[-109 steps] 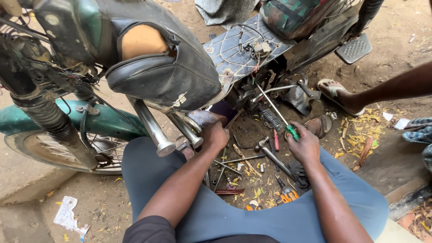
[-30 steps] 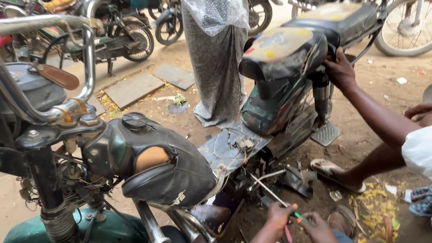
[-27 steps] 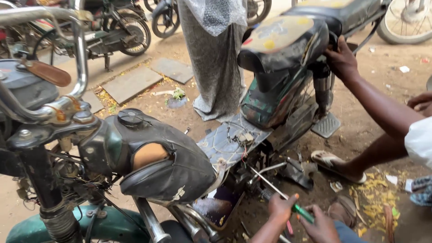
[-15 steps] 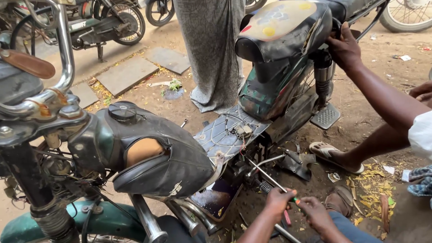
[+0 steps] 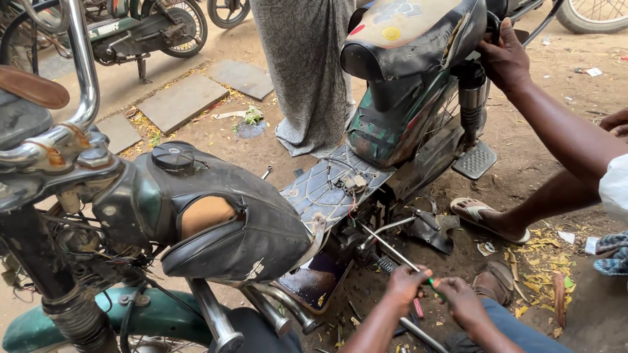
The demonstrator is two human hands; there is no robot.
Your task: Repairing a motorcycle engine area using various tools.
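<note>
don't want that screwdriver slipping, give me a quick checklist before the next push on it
1. Both hands on the tool: ok. The left hand and right hand close together around the green handle of the screwdriver.
2. Tip seated in the part: cannot tell. The shaft runs up into the engine area, but the tip is hidden among the parts.
3. Bike steadied: ok. Another person's hand grips the rear of the moped by the seat.
4. Feet out of the way: not ok. A sandalled foot rests close to the work.
5. Ground tidy: not ok. Loose tools and scraps lie on the dirt.
</note>
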